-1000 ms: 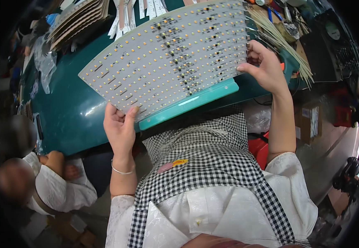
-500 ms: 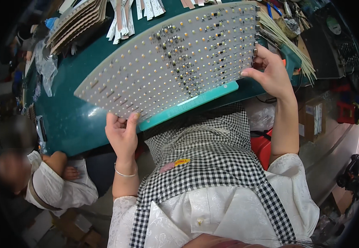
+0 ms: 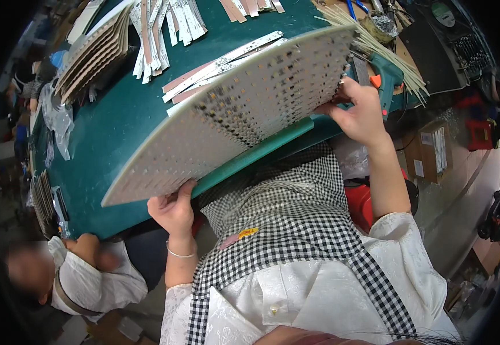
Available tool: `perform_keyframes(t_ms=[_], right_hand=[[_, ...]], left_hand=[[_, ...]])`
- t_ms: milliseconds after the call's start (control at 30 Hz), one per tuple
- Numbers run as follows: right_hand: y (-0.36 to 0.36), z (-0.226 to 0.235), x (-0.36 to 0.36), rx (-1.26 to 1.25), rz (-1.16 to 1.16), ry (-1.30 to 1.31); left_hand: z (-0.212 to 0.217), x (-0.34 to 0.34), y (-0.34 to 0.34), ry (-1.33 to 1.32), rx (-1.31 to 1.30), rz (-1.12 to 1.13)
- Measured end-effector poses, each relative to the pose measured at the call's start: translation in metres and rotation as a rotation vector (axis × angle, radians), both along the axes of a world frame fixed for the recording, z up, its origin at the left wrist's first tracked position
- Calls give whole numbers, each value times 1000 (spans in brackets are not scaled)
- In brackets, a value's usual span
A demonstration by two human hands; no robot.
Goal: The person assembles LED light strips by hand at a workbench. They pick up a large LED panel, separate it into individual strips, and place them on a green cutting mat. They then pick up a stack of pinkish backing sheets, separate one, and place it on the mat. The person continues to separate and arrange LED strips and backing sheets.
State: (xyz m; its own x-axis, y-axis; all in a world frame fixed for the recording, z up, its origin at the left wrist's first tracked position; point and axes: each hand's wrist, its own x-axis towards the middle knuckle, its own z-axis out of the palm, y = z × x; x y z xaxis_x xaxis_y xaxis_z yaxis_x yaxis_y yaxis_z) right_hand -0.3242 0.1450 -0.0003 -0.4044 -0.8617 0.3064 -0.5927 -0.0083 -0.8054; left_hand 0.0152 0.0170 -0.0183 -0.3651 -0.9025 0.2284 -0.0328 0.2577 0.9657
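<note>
A large panel of circuit boards, pale grey and dotted with rows of tiny components, is held up tilted between my two hands. My left hand pinches its lower left edge, thumb on the component face. At the right end, my right hand grips the short side, thumb in front and fingers partly hidden behind. Below the panel, close to its lower edge, runs a green bar along the table's front; whether they touch is hard to tell.
Loose board strips lie behind the panel. A stack of wavy-edged boards stands at the far left. Thin sticks and a green glue gun lie at the right. Another person sits at the left.
The panel has tipped to a steeper angle and come lower, its left corner dropping toward me. Strips behind it now show. Both hands keep their hold.
</note>
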Motion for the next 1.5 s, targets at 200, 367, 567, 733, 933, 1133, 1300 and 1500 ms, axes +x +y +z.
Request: perform_keyframes(t_ms=[200,367,567,733,933,1133,1300,1500], right_hand=[[2,-10,12,-189,-66,40],[-2,-23,1,-403,113,-1],[4,-29,4,-282,25,18],[7,-20,16,-137,-34,-310],[-29,3,-5,-192,-14,-482],[-97,-17,-38,-233,-14,-418],[-103,-21,-32,-227,-113,259],[-74,8,-4,-157,70,-589]], left_hand=[[-24,-2,7,56,-250,146],[-21,10,-4,48,-379,-249],[-22,12,-13,-81,-734,-277],[-24,9,-9,-71,-708,-202],[8,4,-34,140,-303,176],[32,10,-59,432,-31,265],[18,20,-51,387,126,208],[15,28,-32,239,181,134]])
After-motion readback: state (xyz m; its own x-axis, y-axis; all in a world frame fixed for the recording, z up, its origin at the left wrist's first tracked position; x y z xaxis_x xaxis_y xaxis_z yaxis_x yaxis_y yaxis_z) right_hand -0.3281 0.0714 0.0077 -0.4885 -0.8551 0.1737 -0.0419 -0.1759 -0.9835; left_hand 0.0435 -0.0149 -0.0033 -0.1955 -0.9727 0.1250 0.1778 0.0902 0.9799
